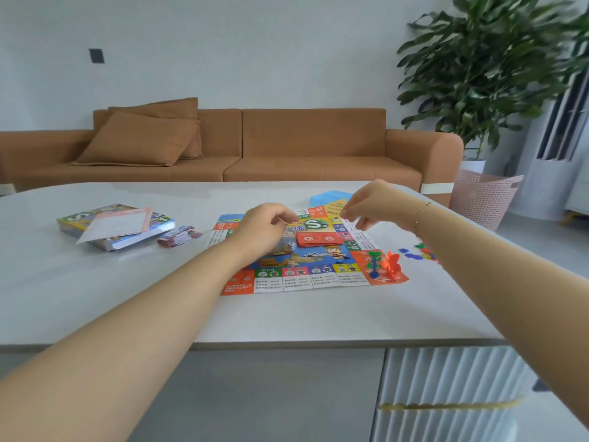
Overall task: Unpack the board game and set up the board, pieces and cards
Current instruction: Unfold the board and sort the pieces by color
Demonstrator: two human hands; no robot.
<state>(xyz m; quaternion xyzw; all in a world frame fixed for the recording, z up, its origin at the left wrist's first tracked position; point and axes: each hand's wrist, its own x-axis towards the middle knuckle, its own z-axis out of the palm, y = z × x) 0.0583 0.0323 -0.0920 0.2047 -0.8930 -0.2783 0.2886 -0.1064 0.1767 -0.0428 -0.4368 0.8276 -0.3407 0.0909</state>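
Note:
The colourful paper board lies flat on the table. A red card stack and a white die sit on its middle. Green, blue and orange pawns stand on its near right corner. My left hand hovers over the board's left half with fingers curled under; the back of the hand hides what they enclose. My right hand hangs above the far right corner, fingers loosely curled and nothing visible in them, close to a yellow card.
The game box with a white and pink sheet on top lies at the left, with a bundle of paper notes beside it. Small coloured pieces lie right of the board, and a blue item behind it. Beyond the table stands a brown sofa.

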